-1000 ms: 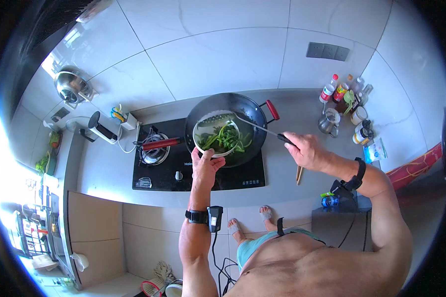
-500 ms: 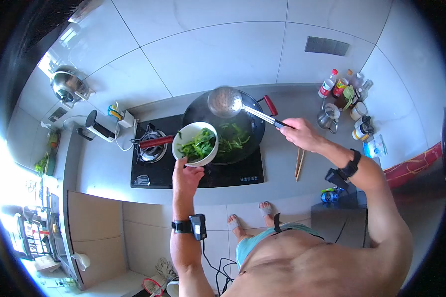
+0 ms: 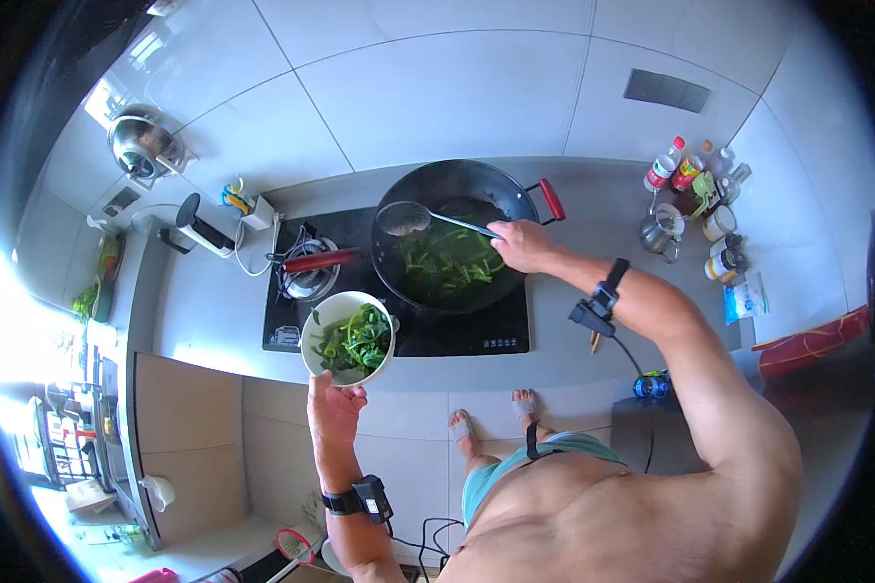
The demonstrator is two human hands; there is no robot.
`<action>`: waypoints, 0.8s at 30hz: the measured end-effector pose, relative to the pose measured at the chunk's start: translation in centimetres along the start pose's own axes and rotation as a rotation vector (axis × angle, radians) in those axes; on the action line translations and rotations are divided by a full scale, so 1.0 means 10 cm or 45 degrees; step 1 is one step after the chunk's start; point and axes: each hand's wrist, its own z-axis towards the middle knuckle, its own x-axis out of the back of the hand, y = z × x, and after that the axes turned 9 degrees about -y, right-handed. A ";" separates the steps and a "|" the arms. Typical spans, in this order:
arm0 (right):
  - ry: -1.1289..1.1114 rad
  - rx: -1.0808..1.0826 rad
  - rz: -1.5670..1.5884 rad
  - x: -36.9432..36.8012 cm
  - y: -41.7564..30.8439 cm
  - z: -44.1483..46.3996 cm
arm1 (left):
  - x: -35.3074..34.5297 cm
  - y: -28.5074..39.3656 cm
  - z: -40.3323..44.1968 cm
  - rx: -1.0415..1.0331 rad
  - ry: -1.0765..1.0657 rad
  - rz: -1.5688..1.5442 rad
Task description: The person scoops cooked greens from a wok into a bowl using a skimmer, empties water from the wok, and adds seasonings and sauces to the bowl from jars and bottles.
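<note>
My left hand (image 3: pixel 337 400) grips the near rim of a white bowl (image 3: pixel 308 342), which is tilted toward me over the front edge of the stove. Green leafy vegetables (image 3: pixel 360 340) lie inside it. In my right hand (image 3: pixel 523 245) is the handle of a skimmer (image 3: pixel 404 219), its round head low inside the black wok (image 3: pixel 437 175). More cut greens (image 3: pixel 447 262) sit in liquid in the wok, just below and right of the skimmer head. My right fingers are wrapped round the handle.
The wok stands on a black cooktop (image 3: pixel 418 335), its long red handle (image 3: pixel 321 260) pointing left past another burner (image 3: pixel 308 277). Sauce bottles (image 3: pixel 665 165), a metal pitcher (image 3: pixel 661 228) and jars (image 3: pixel 719 225) crowd the right. Chopsticks (image 3: pixel 594 340) lie partly behind my right forearm.
The bowl has moved left and toward me, away from above the wok. My right hand has lowered the skimmer from over the far rim into the wok.
</note>
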 end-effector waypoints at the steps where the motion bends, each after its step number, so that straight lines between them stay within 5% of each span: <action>1: -0.015 0.032 -0.008 0.05 0.01 -0.08 | 0.03 0.00 -0.03 -0.009 0.006 0.009; 6: -0.093 0.241 -0.020 0.34 0.24 -0.42 | 0.13 -0.01 -0.04 -0.010 0.021 0.036; 13: 0.031 -0.216 -0.148 0.52 0.35 -0.34 | 0.09 -0.02 0.04 0.009 0.001 0.061; 24: -0.440 -0.149 0.195 0.38 -0.01 -0.91 | 0.11 -0.03 0.09 0.019 0.058 0.051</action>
